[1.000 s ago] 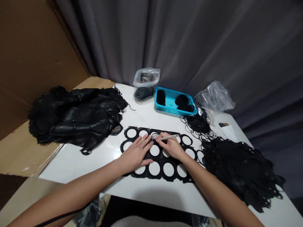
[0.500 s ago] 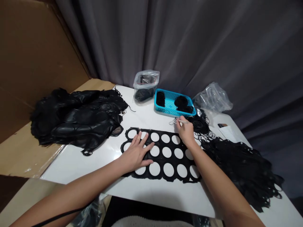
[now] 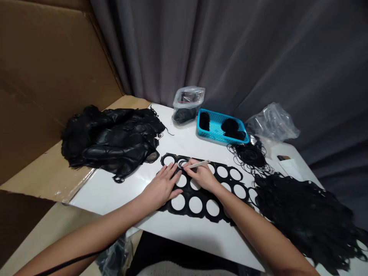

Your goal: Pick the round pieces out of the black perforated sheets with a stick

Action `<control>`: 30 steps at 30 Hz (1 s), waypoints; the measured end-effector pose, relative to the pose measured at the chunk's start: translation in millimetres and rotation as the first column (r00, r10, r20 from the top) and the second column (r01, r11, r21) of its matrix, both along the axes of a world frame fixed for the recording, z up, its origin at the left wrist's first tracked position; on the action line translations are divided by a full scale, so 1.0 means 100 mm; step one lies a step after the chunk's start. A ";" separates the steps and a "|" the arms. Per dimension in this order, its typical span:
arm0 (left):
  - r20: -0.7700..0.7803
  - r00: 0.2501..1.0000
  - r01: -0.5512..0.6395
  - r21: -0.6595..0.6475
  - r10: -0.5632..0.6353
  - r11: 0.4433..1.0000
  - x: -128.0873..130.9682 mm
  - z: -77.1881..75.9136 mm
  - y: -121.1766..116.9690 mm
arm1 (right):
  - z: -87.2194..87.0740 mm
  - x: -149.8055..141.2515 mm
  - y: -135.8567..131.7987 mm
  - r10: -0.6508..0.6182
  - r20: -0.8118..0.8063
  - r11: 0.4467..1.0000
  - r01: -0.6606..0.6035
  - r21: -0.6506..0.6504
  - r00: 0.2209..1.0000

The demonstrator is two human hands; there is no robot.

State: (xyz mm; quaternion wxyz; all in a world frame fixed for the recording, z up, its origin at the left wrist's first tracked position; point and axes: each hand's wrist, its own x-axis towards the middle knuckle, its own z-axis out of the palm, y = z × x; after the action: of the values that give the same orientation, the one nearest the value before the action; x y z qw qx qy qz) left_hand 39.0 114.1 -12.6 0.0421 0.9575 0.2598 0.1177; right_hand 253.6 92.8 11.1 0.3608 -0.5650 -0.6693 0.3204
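"Black holed sheet [image 3: 189, 193], where's it lying?"

"Flat on the white bench [image 3: 179, 140], under both hands. Left hand [image 3: 161, 188] on its left end, right hand [image 3: 203, 177] over the upper middle rows."

"Left hand state?"

"Open, palm down, fingers a bit spread and pointing up toward the top row. Thumb out to the right, above a bottom-row hole. Not gripping."

"Right?"

"Closed, pinching a slim white tool [image 3: 198, 165] like a pen. Tool slants, far end up and right. Working end is at the top row, by thin black loops [image 3: 181, 164] over a hole."

"Arms?"

"Left forearm in from lower left, right from lower right, meeting at the sheet. Hands close together, right one just beside the left fingertips."

"Stuff around?"

"Shiny black pile [image 3: 120, 140] left of the sheet. Blue basket [image 3: 222, 140] with black bundles beyond it, clear bag [image 3: 189, 96] with black contents to the basket's left. Loose black rings [image 3: 250, 155] near the basket's right corner, big black heap [image 3: 301, 214] right of the sheet."
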 end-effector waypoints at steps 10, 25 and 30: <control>0.007 1.000 -0.008 0.019 0.008 1.000 0.01 -0.03 -0.01 | -0.01 0.00 0.02 0.069 0.068 0.995 -0.074 0.070 0.995; 0.024 1.000 -0.012 -0.001 0.012 1.000 0.01 -0.04 -0.02 | -0.02 0.03 0.00 0.055 0.046 0.998 -0.057 0.040 0.997; -0.015 1.000 -0.022 0.007 0.022 1.000 0.02 -0.03 -0.03 | -0.02 0.04 0.03 0.078 0.107 0.994 -0.086 0.071 0.991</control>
State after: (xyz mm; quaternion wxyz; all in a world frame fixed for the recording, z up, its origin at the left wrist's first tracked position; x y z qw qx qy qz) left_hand 41.1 111.5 -15.7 0.0355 0.9556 0.2704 0.1117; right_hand 257.8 95.5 9.1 0.3332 -0.5388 -0.7214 0.2796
